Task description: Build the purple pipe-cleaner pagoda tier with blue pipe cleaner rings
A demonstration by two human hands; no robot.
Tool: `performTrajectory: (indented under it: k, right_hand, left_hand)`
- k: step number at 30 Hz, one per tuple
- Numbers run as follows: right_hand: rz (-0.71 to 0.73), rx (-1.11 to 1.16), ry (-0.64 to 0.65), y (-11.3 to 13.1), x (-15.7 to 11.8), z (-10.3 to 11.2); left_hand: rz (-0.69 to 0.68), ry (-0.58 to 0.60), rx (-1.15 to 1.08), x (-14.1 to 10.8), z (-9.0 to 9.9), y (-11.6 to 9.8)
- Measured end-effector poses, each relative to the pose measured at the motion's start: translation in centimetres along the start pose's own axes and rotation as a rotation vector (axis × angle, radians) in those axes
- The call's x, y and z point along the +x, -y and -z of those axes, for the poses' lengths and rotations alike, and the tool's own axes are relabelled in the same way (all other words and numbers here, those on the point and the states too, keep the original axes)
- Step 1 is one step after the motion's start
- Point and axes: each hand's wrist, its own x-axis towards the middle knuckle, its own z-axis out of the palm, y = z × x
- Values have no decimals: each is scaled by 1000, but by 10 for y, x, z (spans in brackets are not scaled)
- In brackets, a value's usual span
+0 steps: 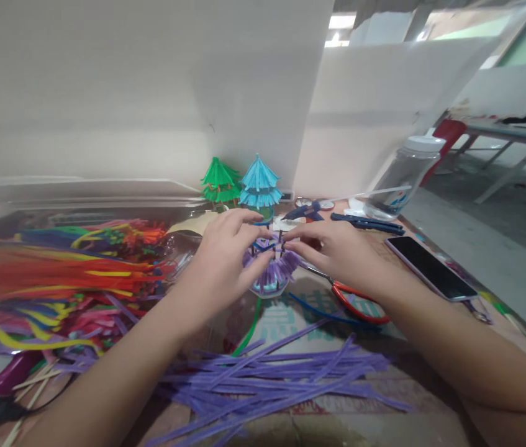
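Note:
Between my hands stands a small pipe-cleaner pavilion model (pixel 274 270), with a fringed purple skirt roof, short dark posts above it and a pale, clear-rimmed base. A blue pipe cleaner piece (pixel 263 246) lies across the posts. My left hand (pixel 232 251) curls round the model's left side, thumb in front and fingers behind, gripping its upper part. From the right, my right hand (pixel 330 247) pinches at a dark post with thumb and forefinger. Fingers hide some of the contact points. Loose purple pipe cleaners (pixel 272 385) lie in a pile in front.
Green (pixel 218 180) and light blue (pixel 259 181) pipe-cleaner roofs stand behind. Red-handled scissors (pixel 356 303) lie beneath my right wrist. Farther back are a glue gun (pixel 303 212) and a water bottle (pixel 402 177); a phone (pixel 431 268) lies right. Coloured pipe cleaners (pixel 58 273) heap up left.

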Motion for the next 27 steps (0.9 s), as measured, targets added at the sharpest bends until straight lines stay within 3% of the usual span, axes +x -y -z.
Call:
performTrajectory:
  k: [11,19,27]
  right_hand:
    - [-42,19,133,1,-1,-24]
    - [-47,58,62,-5,-1,-40]
    - [-43,42,84,-4,-1,-39]
  left_hand:
    - [-24,26,57,-1,3,-4]
    - [-33,38,84,-1,3,-3]
    - [-55,33,100,-2,0,-2]
